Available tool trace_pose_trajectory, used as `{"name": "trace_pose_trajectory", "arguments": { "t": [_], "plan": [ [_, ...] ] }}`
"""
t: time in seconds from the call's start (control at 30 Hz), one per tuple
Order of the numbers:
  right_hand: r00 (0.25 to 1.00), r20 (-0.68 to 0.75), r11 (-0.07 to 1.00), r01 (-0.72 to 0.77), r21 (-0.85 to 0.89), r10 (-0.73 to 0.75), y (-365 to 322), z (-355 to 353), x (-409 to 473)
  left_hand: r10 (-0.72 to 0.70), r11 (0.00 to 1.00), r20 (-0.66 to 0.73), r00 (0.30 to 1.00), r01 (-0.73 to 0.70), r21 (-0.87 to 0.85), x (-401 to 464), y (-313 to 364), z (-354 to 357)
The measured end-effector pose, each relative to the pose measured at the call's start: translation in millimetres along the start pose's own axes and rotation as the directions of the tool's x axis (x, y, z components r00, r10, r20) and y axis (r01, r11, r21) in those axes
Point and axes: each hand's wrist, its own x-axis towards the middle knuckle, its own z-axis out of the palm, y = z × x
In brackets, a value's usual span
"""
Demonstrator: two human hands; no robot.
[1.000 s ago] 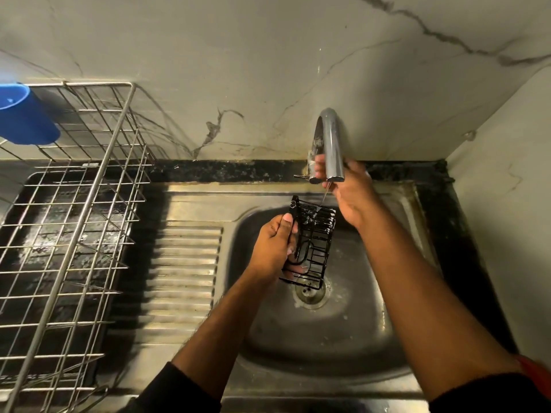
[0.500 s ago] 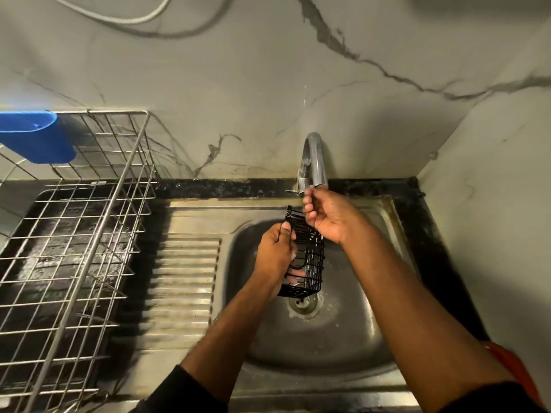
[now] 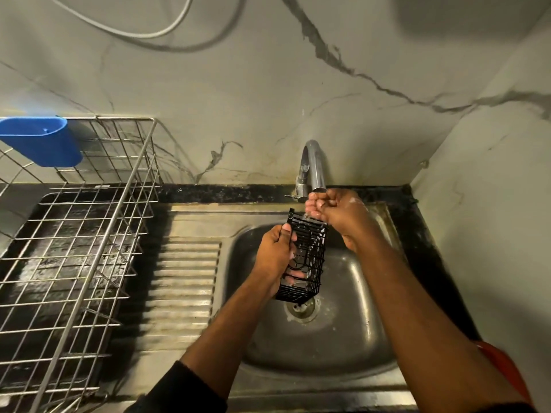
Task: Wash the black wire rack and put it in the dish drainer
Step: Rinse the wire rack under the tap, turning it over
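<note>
The dish drainer [image 3: 77, 248] fills the left of the frame, its wire walls open on top, well apart from the sink [image 3: 351, 338] at lower centre. My left hand [image 3: 274, 254] grips the black wire rack [image 3: 307, 257] over the drain, held upright. My right hand [image 3: 337, 213] is curled under the tap [image 3: 314, 168] spout, holding nothing I can see, just above the rack's top edge. The rack looks wet, so it could slip from my one-handed grip and clatter into the basin. The ribbed draining board [image 3: 179, 281] between gives open room leftward; the drainer's near wall must be cleared.
</note>
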Motion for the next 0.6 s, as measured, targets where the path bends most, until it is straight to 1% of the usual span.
{"name": "trace_pose_trajectory", "arguments": {
  "t": [0.07,0.1,0.17,0.2,0.23,0.3,0.37,0.4,0.43,0.47,0.5,0.53,0.57,0.6],
  "plan": [
    [0.998,0.060,0.997,0.025,-0.070,-0.021,-1,0,-1,-0.007,1.000,0.016,1.000,0.007,0.003,1,0,0],
    [0.996,0.079,0.998,0.034,-0.058,-0.030,-1,1,-3,-0.015,1.000,0.025,1.000,0.015,0.007,2,-1,0],
    [0.999,0.012,0.999,0.038,0.007,-0.039,0,0,-2,-0.025,0.999,0.047,0.999,0.023,0.028,4,-3,1],
    [0.998,-0.020,0.998,0.055,-0.013,-0.056,1,-1,0,-0.028,0.999,0.059,0.998,0.026,0.040,4,-3,1],
    [0.997,-0.013,0.994,0.075,-0.080,-0.076,1,-1,1,-0.033,0.998,0.069,0.997,0.030,0.047,6,-3,2],
    [0.985,0.095,0.970,0.159,-0.182,-0.143,3,1,-5,-0.060,0.998,0.068,0.996,0.058,0.023,10,-3,4],
    [0.960,0.176,0.943,0.255,-0.216,-0.219,8,3,-14,-0.097,0.995,0.054,0.994,0.098,-0.014,13,0,6],
    [0.942,0.221,0.915,0.305,-0.263,-0.251,10,3,-17,-0.106,0.994,0.053,0.993,0.108,-0.026,16,3,6],
    [0.928,0.267,0.877,0.342,-0.336,-0.260,12,2,-21,-0.112,0.993,0.056,0.992,0.114,-0.037,18,4,5],
    [0.926,0.278,0.857,0.349,-0.379,-0.255,15,1,-20,-0.116,0.992,0.065,0.991,0.119,-0.048,19,5,4],
    [0.937,0.241,0.863,0.331,-0.382,-0.253,18,0,-19,-0.117,0.991,0.073,0.990,0.121,-0.052,21,6,3],
    [0.957,0.154,0.902,0.285,-0.324,-0.247,20,-1,-17,-0.119,0.991,0.081,0.990,0.123,-0.044,23,5,3],
    [0.974,0.050,0.950,0.226,-0.214,-0.220,21,-1,-15,-0.123,0.992,0.085,0.989,0.126,-0.031,24,5,4],
    [0.984,-0.023,0.980,0.172,-0.104,-0.175,19,0,-11,-0.125,0.992,0.089,0.988,0.128,-0.019,24,5,4]
  ]
}}
